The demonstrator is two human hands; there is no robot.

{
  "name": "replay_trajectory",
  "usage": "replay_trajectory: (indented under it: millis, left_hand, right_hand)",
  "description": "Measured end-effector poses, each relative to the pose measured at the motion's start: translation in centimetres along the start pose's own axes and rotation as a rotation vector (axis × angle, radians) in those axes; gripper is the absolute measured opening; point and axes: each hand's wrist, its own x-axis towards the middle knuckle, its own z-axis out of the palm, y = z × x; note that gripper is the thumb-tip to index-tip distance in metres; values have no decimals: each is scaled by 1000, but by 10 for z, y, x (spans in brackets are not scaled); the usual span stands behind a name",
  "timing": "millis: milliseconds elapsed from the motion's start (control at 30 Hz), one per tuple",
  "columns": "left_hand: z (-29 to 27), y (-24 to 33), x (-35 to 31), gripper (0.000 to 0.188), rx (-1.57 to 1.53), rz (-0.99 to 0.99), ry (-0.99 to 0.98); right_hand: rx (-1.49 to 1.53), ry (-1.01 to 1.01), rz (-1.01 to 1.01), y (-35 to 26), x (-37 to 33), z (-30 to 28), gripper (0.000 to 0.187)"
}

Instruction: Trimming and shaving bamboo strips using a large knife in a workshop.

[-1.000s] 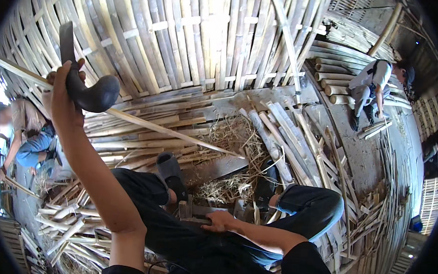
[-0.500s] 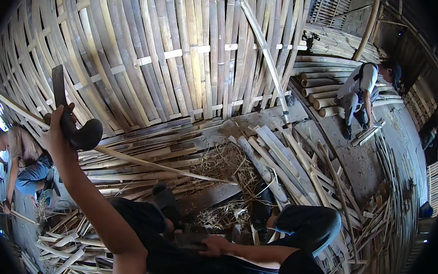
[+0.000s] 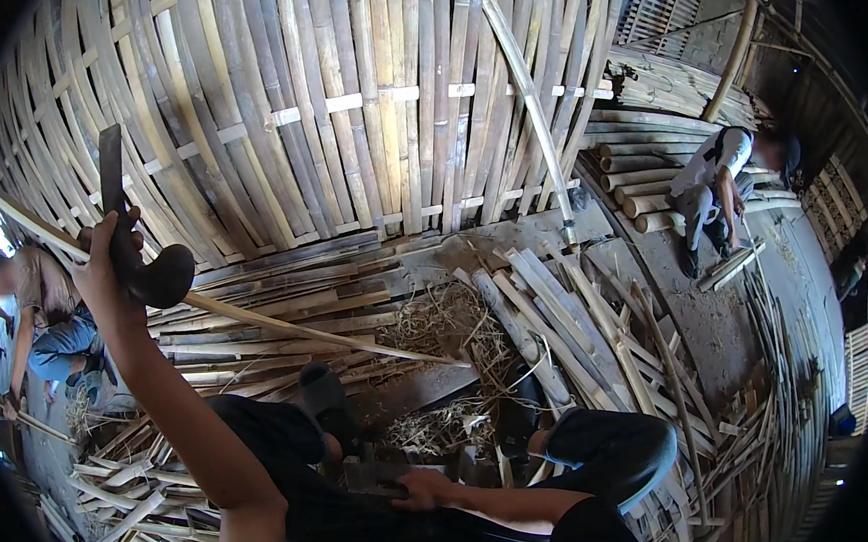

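My left hand is raised at the left, its fingers wrapped round a machete. The flat, dark blade points up, and the curved handle ends in a dark knob below the fingers. A long, pale bamboo strip passes at this hand and slants down to the right over the pile; whether the fingers grip it too I cannot tell. Low in front of my body, my right hand is closed beside a wooden block. What it holds, if anything, is hidden.
A woven bamboo wall rises ahead. Split bamboo and shavings lie around my feet. One person crouches at the left with a strip; another person bends over bamboo pieces at the right, beside stacked poles.
My left hand, with the machete, has shifted slightly left, and the strip's near-left part has moved a little with it. My right hand has barely moved. The person at the right has raised a hand slightly.
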Motion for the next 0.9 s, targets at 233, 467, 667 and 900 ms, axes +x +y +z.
replay_trajectory:
  millis: [233, 467, 667, 900]
  left_hand:
    - [4, 4, -5, 19, -7, 1, 23]
    - [9, 15, -15, 19, 60, 44, 21]
    - [36, 39, -47, 16, 77, 43, -43]
    - [75, 75, -99, 34, -175, 74, -275]
  right_hand:
    - [45, -1, -2, -2, 1, 4, 52]
    - [181, 447, -217, -9, 28, -6, 30]
    - [764, 1069, -749, -151, 23, -232, 26]
    - [751, 387, -651, -270, -72, -371, 87]
